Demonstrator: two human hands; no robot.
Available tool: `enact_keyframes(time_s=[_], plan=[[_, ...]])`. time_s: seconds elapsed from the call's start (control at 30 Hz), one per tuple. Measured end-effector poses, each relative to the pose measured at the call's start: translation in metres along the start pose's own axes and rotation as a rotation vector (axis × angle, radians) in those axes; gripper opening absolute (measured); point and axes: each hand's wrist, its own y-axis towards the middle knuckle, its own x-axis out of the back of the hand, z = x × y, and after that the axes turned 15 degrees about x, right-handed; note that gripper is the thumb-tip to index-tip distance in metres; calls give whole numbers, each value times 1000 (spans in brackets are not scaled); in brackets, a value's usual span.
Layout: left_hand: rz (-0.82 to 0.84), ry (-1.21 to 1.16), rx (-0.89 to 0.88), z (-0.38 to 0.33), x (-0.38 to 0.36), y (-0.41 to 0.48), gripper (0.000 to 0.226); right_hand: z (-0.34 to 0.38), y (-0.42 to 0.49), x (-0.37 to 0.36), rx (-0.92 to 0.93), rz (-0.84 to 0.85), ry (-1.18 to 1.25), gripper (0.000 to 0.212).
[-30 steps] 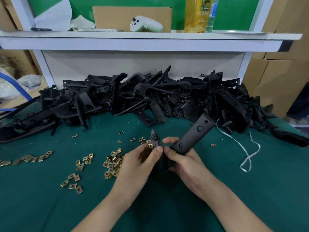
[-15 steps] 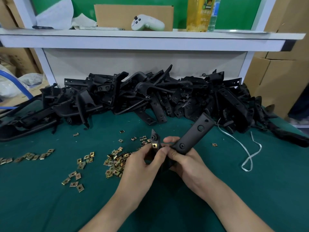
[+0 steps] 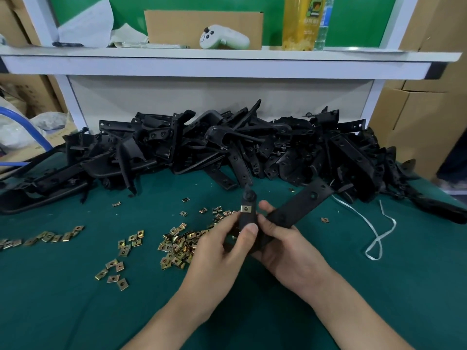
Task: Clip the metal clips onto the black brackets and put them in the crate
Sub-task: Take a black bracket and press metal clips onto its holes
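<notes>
While both forearms come in from the bottom edge and converge mid-frame, the left hand (image 3: 219, 251) and right hand (image 3: 290, 253) share one black bracket (image 3: 302, 204) held just above the green mat (image 3: 75, 311). Left hand: palm turned inward, thumb (image 3: 249, 229) laid flat on the bracket's short upright tab, other fingers curled behind it, so a pinch grip on the tab. Right hand: fingers wrapped under the bend of the bracket, thumb tip up beside the tab, closed firmly round the part; the long arm of the bracket sticks out up and to the right past the knuckles. One metal clip (image 3: 246, 209) sits on the tab, just above the left thumb, below the tab's round boss. Loose clips (image 3: 177, 248) lie scattered on the mat left of the hands, the nearest heap just beside the left hand's fingers. Bracket pile (image 3: 227, 147) runs across the back of the mat, well apart from the hands. White string (image 3: 376, 231) lies right of the right hand. Shelf (image 3: 227, 63) above carries a white controller (image 3: 223, 37) and a yellow bottle (image 3: 300, 21).
</notes>
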Motion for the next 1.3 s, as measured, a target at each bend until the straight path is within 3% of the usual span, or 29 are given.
enact_keyframes(time_s=[0.53,1.07,1.2,1.3], plan=[[-88,37,-25,3,2,-2,39,5,0,3,-70,4,124,31],[-163,126,-110,8,3,-1,43,5,2,6,23,-9,112,25],[-188,222,-100,10,4,-1,35,2,4,8,69,-29,93,23],[-243,317,-54,11,-2,-2,42,-1,6,8,94,-41,73,23]])
